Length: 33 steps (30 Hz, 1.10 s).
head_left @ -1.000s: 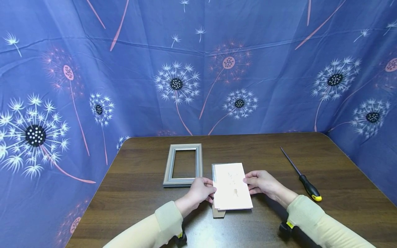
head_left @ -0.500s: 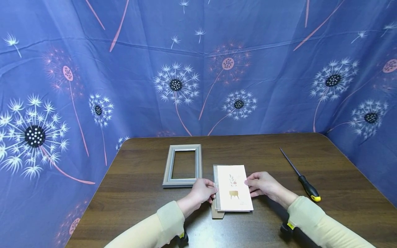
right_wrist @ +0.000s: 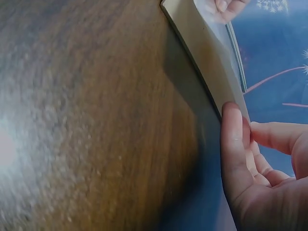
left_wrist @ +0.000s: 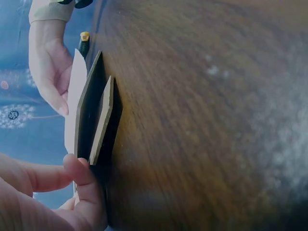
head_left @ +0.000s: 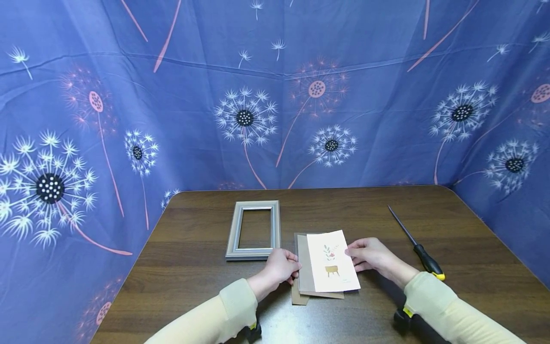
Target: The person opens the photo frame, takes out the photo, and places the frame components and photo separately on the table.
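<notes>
My left hand (head_left: 281, 266) pinches the left edge of a greyish-brown backing board (head_left: 305, 272), which has a clear sheet along its top and left edges. Behind the board, its stand leg (head_left: 300, 297) sticks out below, angled away from it in the left wrist view. Across the board's front lies a white card (head_left: 320, 274) printed with a sprig in a mustard pot, shifted right and slightly tilted. My right hand (head_left: 371, 258) pinches the card's right edge between thumb and fingers. In the right wrist view the card (right_wrist: 219, 57) bends away from the hand.
A grey picture frame (head_left: 235, 229), with no panel in its opening, lies left of the board, close to my left hand. A screwdriver (head_left: 425, 260) with a black and yellow handle lies at the right. Blue dandelion-print cloth (head_left: 275, 119) hangs behind the brown table (head_left: 180, 286).
The card has slid right across the board with my right hand and tilted, baring more of the board's left side and bottom. My left hand stays at the board's left edge.
</notes>
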### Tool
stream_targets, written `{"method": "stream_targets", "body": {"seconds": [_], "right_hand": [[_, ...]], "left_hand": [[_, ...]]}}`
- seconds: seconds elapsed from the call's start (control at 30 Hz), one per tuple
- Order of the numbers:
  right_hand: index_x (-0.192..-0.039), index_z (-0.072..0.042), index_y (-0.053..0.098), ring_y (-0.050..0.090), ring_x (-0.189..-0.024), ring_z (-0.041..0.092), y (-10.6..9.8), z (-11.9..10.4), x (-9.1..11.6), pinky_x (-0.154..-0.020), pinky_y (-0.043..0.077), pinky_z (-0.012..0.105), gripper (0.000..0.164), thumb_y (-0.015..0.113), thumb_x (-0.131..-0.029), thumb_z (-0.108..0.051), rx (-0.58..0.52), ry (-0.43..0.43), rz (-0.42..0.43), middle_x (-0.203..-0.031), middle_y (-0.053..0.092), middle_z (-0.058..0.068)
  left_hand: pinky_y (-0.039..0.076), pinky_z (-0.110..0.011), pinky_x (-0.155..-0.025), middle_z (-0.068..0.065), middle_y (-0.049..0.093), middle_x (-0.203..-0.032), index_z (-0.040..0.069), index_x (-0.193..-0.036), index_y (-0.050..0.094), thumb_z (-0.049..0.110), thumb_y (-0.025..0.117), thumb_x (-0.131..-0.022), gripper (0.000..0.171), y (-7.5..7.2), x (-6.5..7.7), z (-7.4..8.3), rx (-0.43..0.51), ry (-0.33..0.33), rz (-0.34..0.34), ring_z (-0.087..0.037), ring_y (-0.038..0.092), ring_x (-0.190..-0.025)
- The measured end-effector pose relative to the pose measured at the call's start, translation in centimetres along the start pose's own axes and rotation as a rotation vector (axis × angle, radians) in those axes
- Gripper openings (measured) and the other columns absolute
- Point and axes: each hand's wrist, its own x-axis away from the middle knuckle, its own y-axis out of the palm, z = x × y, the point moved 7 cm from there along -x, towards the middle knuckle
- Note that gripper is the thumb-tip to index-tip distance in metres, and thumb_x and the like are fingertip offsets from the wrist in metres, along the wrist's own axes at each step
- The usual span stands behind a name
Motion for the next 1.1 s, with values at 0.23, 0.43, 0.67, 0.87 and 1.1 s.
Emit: {"method": "stream_targets", "body": {"seconds": [0.23, 0.43, 0.67, 0.87, 1.1], "right_hand": [[-0.107, 0.015, 0.056, 0.062, -0.066, 0.014, -1.0, -0.1, -0.1, -0.059, 0.058, 0.028, 0.033, 0.062, -0.088, -0.011, 0.014, -0.015, 0.009, -0.075, 0.064, 0.006], [-0.108, 0.014, 0.057, 0.062, -0.066, 0.015, -2.1, -0.4, 0.2, -0.060, 0.059, 0.030, 0.033, 0.062, -0.088, -0.012, 0.062, -0.006, 0.038, -0.076, 0.064, 0.008], [-0.108, 0.014, 0.057, 0.063, -0.067, 0.015, -3.4, -0.8, 0.7, -0.060, 0.059, 0.030, 0.032, 0.061, -0.089, -0.012, 0.101, 0.002, 0.061, -0.076, 0.066, 0.008], [-0.107, 0.014, 0.057, 0.063, -0.067, 0.015, -4.6, -1.1, 1.0, -0.060, 0.059, 0.030, 0.031, 0.059, -0.089, -0.012, 0.131, -0.010, 0.074, -0.075, 0.065, 0.007], [-0.105, 0.014, 0.057, 0.063, -0.066, 0.015, -5.7, -1.1, 1.4, -0.059, 0.058, 0.030, 0.030, 0.060, -0.089, -0.011, 0.129, 0.001, 0.089, -0.074, 0.065, 0.007]], "left_hand": [[0.048, -0.021, -0.036, -0.010, 0.062, -0.062, -0.011, -0.089, 0.058, -0.011, 0.062, -0.080, 0.010, 0.1, -0.1, 0.3, -0.080, 0.061, 0.009, -0.008, 0.051, -0.044], [0.052, -0.024, -0.038, -0.013, 0.065, -0.062, -0.011, -0.089, 0.057, -0.011, 0.064, -0.078, 0.013, 0.1, -0.3, 0.6, -0.150, 0.101, 0.012, -0.008, 0.052, -0.043], [0.053, -0.027, -0.040, -0.015, 0.065, -0.062, -0.012, -0.092, 0.055, -0.011, 0.065, -0.078, 0.017, 0.1, -0.2, 0.7, -0.186, 0.120, 0.000, -0.010, 0.053, -0.043], [0.053, -0.028, -0.039, -0.015, 0.064, -0.060, -0.013, -0.096, 0.054, -0.011, 0.065, -0.079, 0.021, 0.2, -0.3, 0.9, -0.233, 0.142, -0.007, -0.015, 0.056, -0.042], [0.052, -0.027, -0.038, -0.013, 0.063, -0.057, -0.015, -0.100, 0.054, -0.009, 0.066, -0.079, 0.026, 0.2, -0.4, 0.8, -0.292, 0.151, 0.001, -0.025, 0.062, -0.043]]}}
